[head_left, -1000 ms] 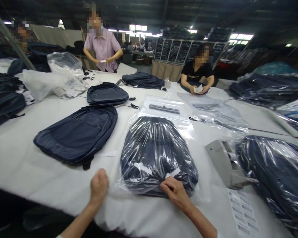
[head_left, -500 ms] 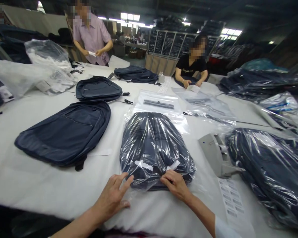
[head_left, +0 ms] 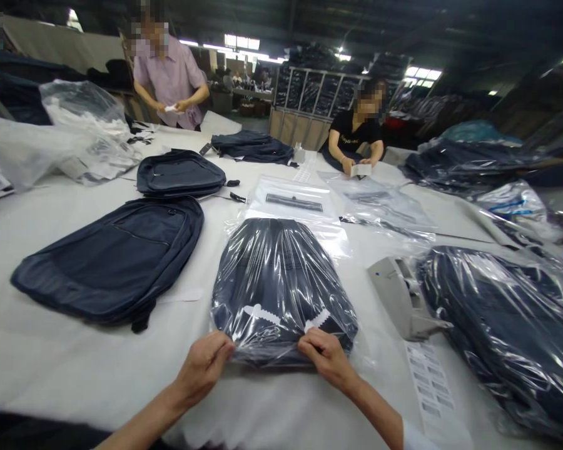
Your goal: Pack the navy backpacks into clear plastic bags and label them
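Head view: Baggy clear-plastic wrapper (head_left: pixel 281 275), pinched in closed left hand (head_left: pixel 204 364) and right hand (head_left: pixel 327 356), could be torn by overpulling.

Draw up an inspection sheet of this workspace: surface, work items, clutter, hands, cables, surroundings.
Surface: broad table covered in white sheeting, rumpled along the near edge.
Work items: dark navy backpack lying inside a clear, glossy plastic bag.
Clutter: unbagged navy fabric backpacks at left; angular grey dispenser-like device and printed white label sheet at right.
Hands: left hand and right hand both closed on the bag's near side, apart from each other.
Cables: nothing seen.
Surroundings: across the table, a person in a lilac shirt and a person in a black top, each holding something small and whitish.
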The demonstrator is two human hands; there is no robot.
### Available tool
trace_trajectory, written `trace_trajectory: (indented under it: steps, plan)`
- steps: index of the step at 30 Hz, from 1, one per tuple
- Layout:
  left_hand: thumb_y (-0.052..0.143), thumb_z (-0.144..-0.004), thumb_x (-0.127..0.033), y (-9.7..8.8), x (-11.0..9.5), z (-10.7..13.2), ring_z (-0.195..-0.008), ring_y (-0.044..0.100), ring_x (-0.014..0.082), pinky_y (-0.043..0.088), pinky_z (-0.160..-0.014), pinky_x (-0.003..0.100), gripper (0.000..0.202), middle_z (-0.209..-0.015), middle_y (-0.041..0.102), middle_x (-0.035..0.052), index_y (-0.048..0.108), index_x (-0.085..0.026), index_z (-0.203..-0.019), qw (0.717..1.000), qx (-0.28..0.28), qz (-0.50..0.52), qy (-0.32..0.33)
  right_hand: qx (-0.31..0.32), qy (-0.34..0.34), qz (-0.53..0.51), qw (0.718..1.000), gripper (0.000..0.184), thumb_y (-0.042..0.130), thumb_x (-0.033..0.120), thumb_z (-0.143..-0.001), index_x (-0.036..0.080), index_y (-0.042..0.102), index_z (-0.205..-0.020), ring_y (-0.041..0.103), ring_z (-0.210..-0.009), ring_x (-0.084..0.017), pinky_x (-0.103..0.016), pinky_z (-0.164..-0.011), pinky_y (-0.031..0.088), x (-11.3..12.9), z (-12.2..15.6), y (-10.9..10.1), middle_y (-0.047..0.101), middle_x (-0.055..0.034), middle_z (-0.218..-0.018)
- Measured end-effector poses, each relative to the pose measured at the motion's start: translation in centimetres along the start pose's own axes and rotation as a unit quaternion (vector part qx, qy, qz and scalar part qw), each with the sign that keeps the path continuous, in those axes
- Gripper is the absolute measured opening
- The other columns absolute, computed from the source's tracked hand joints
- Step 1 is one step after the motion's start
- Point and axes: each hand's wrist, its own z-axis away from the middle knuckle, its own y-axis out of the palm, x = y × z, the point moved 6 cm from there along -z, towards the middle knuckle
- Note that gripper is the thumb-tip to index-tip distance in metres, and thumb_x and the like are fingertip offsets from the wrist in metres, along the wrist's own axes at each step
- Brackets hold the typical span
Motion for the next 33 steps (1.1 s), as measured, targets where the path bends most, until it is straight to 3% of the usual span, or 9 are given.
trace_trajectory:
  steps: [3, 6, 10, 14, 20, 27, 33]
  plan:
    - [0.038, -0.095, -0.037, -0.6, 1.8, 0.4, -0.055, 0.051, 0.0117, 0.04, -0.058, 0.023, 0.035, -0.058, 0.052, -0.0037, 0.049, -0.021, -0.066, 0.997, -0.021, -0.004, -0.08, 0.017, 0.007, -0.006, 1.0, 0.038, 0.042, 0.041, -0.094, 0.02, 0.06, -0.067, 0.056, -0.066, -0.014, -0.027, -0.063, 0.042, 0.6, -0.7, 1.1, 0.06, -0.0014, -0.064]
    - [0.035, -0.095, -0.04, -0.1, 4.1, 1.3, -0.049, 0.051, 0.012, 0.038, -0.054, 0.023, 0.037, -0.052, 0.051, -0.0049, 0.048, -0.022, -0.066, 0.987, -0.042, -0.013, -0.157, 0.038, 0.009, 0.018, 0.999, 0.038, 0.041, 0.04, -0.095, 0.02, 0.06, -0.069, 0.057, -0.067, -0.014, -0.027, -0.064, 0.042, 0.5, -1.3, 2.4, 0.062, -0.0015, -0.066]
    - [0.035, -0.094, -0.042, 0.6, 5.9, 1.9, -0.049, 0.049, 0.0128, 0.037, -0.055, 0.024, 0.036, -0.053, 0.05, -0.0044, 0.048, -0.023, -0.067, 0.978, -0.076, -0.078, -0.179, 0.064, 0.021, 0.067, 0.995, 0.036, 0.039, 0.038, -0.095, 0.02, 0.058, -0.071, 0.058, -0.068, -0.014, -0.027, -0.065, 0.04, -0.1, -1.6, 3.4, 0.063, -0.0016, -0.069]
    - [0.035, -0.094, -0.041, 0.6, 6.0, 1.2, -0.05, 0.049, 0.0132, 0.033, -0.056, 0.025, 0.034, -0.053, 0.048, -0.0042, 0.046, -0.023, -0.067, 0.972, -0.054, -0.151, -0.173, 0.066, 0.018, 0.15, 0.986, 0.034, 0.038, 0.034, -0.095, 0.02, 0.053, -0.067, 0.054, -0.065, -0.014, -0.028, -0.063, 0.037, -0.1, -1.8, 3.9, 0.059, -0.0016, -0.066]
    - [0.035, -0.093, -0.041, 0.2, 6.1, 0.0, -0.051, 0.049, 0.014, 0.028, -0.054, 0.025, 0.037, -0.05, 0.047, -0.0045, 0.039, -0.022, -0.062, 0.967, 0.009, -0.14, -0.215, 0.104, -0.026, 0.174, 0.979, 0.035, 0.033, 0.034, -0.097, 0.021, 0.048, -0.068, 0.051, -0.064, -0.014, -0.028, -0.062, 0.036, 0.6, -2.0, 3.9, 0.056, -0.0011, -0.067]
    - [0.033, -0.093, -0.039, 0.4, 6.2, 0.3, -0.052, 0.047, 0.0141, 0.027, -0.056, 0.025, 0.035, -0.054, 0.047, -0.0042, 0.039, -0.022, -0.064, 0.963, -0.016, -0.162, -0.213, 0.114, -0.056, 0.122, 0.984, 0.034, 0.033, 0.034, -0.097, 0.021, 0.05, -0.07, 0.052, -0.065, -0.014, -0.027, -0.062, 0.037, 0.8, -1.8, 3.1, 0.057, -0.0009, -0.069]
    - [0.034, -0.094, -0.037, 0.6, 5.6, 0.9, -0.053, 0.049, 0.014, 0.028, -0.057, 0.025, 0.033, -0.056, 0.051, -0.0024, 0.046, -0.021, -0.067, 0.957, -0.028, -0.202, -0.204, 0.072, -0.005, 0.155, 0.985, 0.038, 0.037, 0.037, -0.095, 0.02, 0.05, -0.063, 0.053, -0.061, -0.013, -0.026, -0.06, 0.033, -0.2, -1.9, 3.7, 0.057, 0.0003, -0.063]
